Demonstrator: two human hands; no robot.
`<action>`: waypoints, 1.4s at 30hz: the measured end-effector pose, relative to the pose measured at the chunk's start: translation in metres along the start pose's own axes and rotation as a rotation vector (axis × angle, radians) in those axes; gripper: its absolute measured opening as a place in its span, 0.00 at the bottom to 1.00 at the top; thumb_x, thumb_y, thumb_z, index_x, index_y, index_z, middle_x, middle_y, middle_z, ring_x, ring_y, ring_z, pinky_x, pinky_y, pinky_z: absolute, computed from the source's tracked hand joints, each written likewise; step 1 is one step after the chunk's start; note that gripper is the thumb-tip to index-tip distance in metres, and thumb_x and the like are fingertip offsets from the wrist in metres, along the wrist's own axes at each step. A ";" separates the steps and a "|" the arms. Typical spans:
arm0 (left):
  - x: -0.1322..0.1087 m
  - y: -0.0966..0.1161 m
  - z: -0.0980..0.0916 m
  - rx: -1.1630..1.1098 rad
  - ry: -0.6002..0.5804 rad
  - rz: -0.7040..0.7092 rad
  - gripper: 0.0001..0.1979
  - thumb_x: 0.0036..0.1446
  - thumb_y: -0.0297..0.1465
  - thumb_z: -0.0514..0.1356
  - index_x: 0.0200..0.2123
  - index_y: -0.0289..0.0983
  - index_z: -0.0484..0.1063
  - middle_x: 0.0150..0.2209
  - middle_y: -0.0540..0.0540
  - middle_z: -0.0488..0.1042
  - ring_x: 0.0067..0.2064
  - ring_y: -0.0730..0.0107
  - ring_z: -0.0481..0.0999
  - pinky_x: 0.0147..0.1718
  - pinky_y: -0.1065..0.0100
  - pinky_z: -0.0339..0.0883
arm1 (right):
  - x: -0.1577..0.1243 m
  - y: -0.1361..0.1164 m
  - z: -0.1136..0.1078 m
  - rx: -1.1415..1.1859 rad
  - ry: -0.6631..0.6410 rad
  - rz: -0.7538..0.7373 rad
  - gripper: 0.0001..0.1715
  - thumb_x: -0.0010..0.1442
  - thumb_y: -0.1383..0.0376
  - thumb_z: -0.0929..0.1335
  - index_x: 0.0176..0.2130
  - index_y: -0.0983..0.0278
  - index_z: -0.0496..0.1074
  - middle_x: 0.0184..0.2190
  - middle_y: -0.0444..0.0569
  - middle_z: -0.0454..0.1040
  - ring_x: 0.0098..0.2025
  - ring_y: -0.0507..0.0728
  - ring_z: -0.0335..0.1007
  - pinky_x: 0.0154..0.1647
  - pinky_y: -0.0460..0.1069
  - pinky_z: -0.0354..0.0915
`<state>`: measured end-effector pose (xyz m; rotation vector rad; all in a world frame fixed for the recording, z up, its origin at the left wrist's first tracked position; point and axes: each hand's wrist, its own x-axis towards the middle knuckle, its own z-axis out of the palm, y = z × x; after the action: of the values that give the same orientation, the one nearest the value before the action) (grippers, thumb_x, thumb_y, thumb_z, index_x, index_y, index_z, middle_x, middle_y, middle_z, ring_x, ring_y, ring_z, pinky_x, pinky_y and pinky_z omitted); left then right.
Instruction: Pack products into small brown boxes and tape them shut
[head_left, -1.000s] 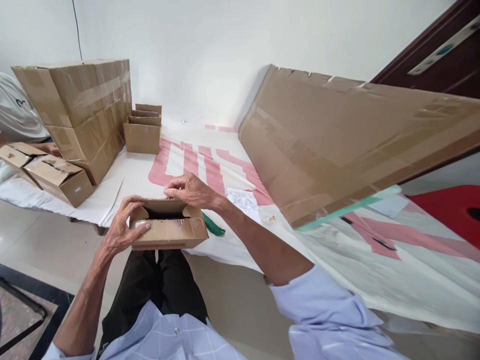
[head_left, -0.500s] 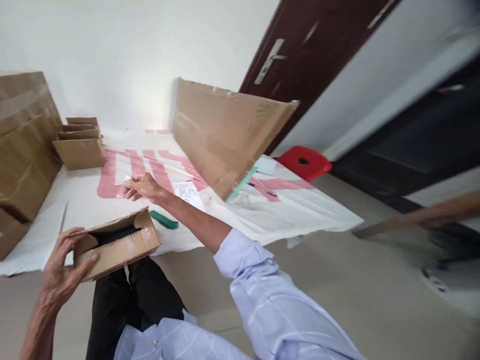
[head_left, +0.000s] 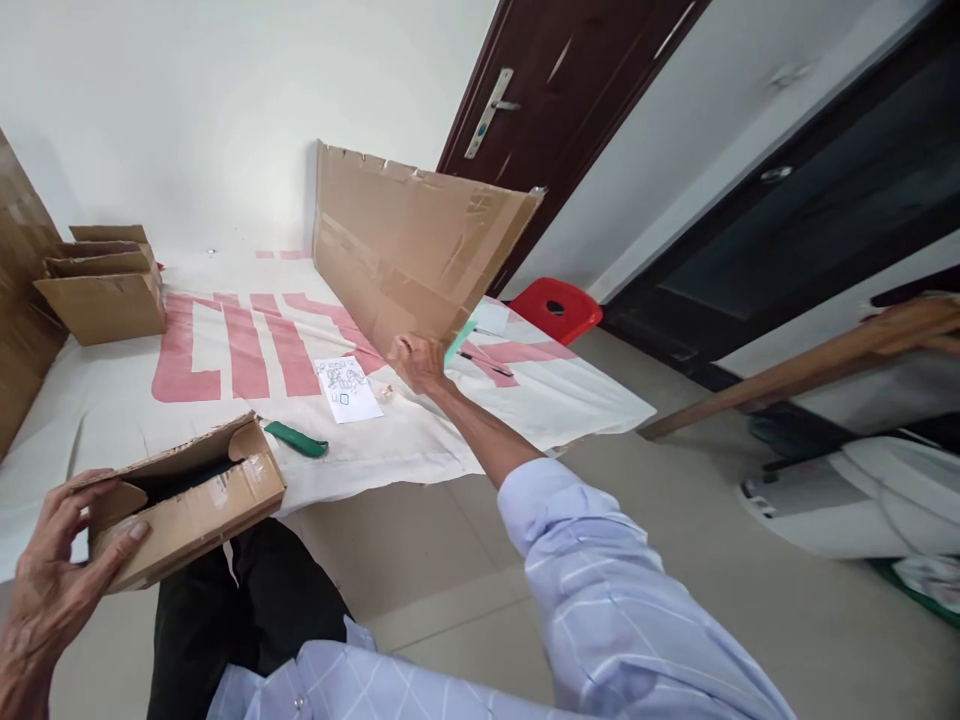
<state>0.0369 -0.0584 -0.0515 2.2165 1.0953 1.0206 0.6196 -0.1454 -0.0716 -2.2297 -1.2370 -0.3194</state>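
Observation:
My left hand (head_left: 64, 570) grips the left end of a small brown cardboard box (head_left: 217, 505), thumb on its near side. The box is tilted, its top open, with something dark inside. My right hand (head_left: 416, 362) is closed, knuckles up, at the lower edge of a large cardboard panel (head_left: 420, 240); whatever its fingers hold is hidden. Between the hands, a green-handled cutter (head_left: 298, 438) lies beside the box, and a white paper with handwriting (head_left: 349, 390) lies farther back on the cloth.
A white cloth with red lettering (head_left: 420, 440) covers the table. Open cardboard boxes (head_left: 105, 300) stand at the left, near a larger carton (head_left: 22, 320). A pen (head_left: 487, 366) lies right of the panel. Beyond the table are a red stool (head_left: 555, 308) and a wooden beam (head_left: 810, 370).
My right hand has moved right, from above the table near the box to the panel's lower edge; the clear scrap in its fingers no longer shows. My left hand still holds the box. The view has turned right.

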 end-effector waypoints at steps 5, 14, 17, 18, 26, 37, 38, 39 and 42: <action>0.005 0.007 0.000 0.014 0.028 -0.073 0.23 0.57 0.53 0.67 0.50 0.49 0.77 0.61 0.46 0.75 0.63 0.45 0.78 0.56 0.49 0.80 | -0.024 0.033 0.024 -0.154 -0.105 0.055 0.18 0.70 0.68 0.64 0.35 0.68 0.81 0.41 0.63 0.82 0.42 0.61 0.71 0.40 0.52 0.57; 0.008 0.006 -0.004 0.035 -0.024 -0.037 0.22 0.59 0.50 0.69 0.53 0.48 0.77 0.62 0.46 0.75 0.63 0.48 0.78 0.55 0.52 0.82 | -0.076 0.043 0.062 -0.231 -0.217 0.043 0.18 0.74 0.66 0.64 0.41 0.66 0.84 0.46 0.58 0.83 0.42 0.57 0.72 0.36 0.51 0.53; 0.008 0.009 -0.003 0.025 -0.024 -0.030 0.22 0.59 0.50 0.69 0.52 0.48 0.77 0.61 0.45 0.75 0.63 0.47 0.78 0.54 0.52 0.82 | -0.075 0.044 0.063 -0.240 -0.197 0.068 0.20 0.75 0.64 0.63 0.43 0.65 0.84 0.47 0.57 0.84 0.43 0.57 0.73 0.37 0.51 0.53; 0.008 0.010 -0.003 0.021 -0.022 -0.030 0.22 0.59 0.50 0.68 0.52 0.48 0.77 0.61 0.45 0.75 0.64 0.46 0.77 0.54 0.52 0.82 | -0.073 0.043 0.063 -0.242 -0.186 0.082 0.20 0.76 0.64 0.63 0.44 0.65 0.84 0.47 0.57 0.84 0.43 0.57 0.73 0.37 0.51 0.53; 0.006 0.007 -0.004 0.020 -0.020 -0.036 0.22 0.59 0.50 0.69 0.53 0.47 0.76 0.62 0.45 0.74 0.64 0.48 0.77 0.55 0.53 0.81 | -0.060 0.032 0.061 -0.259 -0.127 0.130 0.22 0.76 0.65 0.61 0.48 0.67 0.83 0.49 0.61 0.83 0.42 0.60 0.72 0.37 0.52 0.51; 0.008 0.024 0.000 0.028 0.018 -0.070 0.26 0.56 0.56 0.68 0.50 0.46 0.76 0.60 0.44 0.76 0.61 0.48 0.78 0.54 0.51 0.81 | -0.092 0.019 0.071 -0.227 -0.232 0.022 0.17 0.74 0.64 0.64 0.42 0.66 0.82 0.46 0.57 0.83 0.45 0.58 0.73 0.40 0.51 0.55; 0.008 0.024 0.000 0.032 0.021 -0.076 0.26 0.56 0.56 0.67 0.50 0.45 0.77 0.60 0.44 0.76 0.61 0.48 0.78 0.54 0.51 0.81 | -0.092 0.020 0.071 -0.219 -0.237 0.016 0.17 0.74 0.63 0.64 0.41 0.66 0.81 0.46 0.57 0.83 0.45 0.58 0.73 0.40 0.50 0.56; 0.008 0.024 0.000 0.036 0.021 -0.078 0.27 0.56 0.56 0.67 0.50 0.45 0.77 0.60 0.44 0.76 0.61 0.48 0.78 0.54 0.51 0.81 | -0.092 0.021 0.070 -0.211 -0.241 0.009 0.16 0.73 0.63 0.65 0.40 0.65 0.81 0.46 0.57 0.83 0.45 0.58 0.73 0.41 0.50 0.56; 0.007 0.022 -0.001 0.042 0.015 -0.067 0.26 0.56 0.55 0.68 0.50 0.46 0.77 0.60 0.45 0.76 0.61 0.48 0.79 0.53 0.52 0.81 | -0.091 0.024 0.068 -0.183 -0.239 -0.009 0.16 0.73 0.62 0.65 0.38 0.65 0.80 0.47 0.56 0.83 0.48 0.58 0.73 0.44 0.49 0.57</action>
<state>0.0493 -0.0649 -0.0332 2.1923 1.1993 0.9959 0.5859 -0.1797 -0.1775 -2.4766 -1.3889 -0.1790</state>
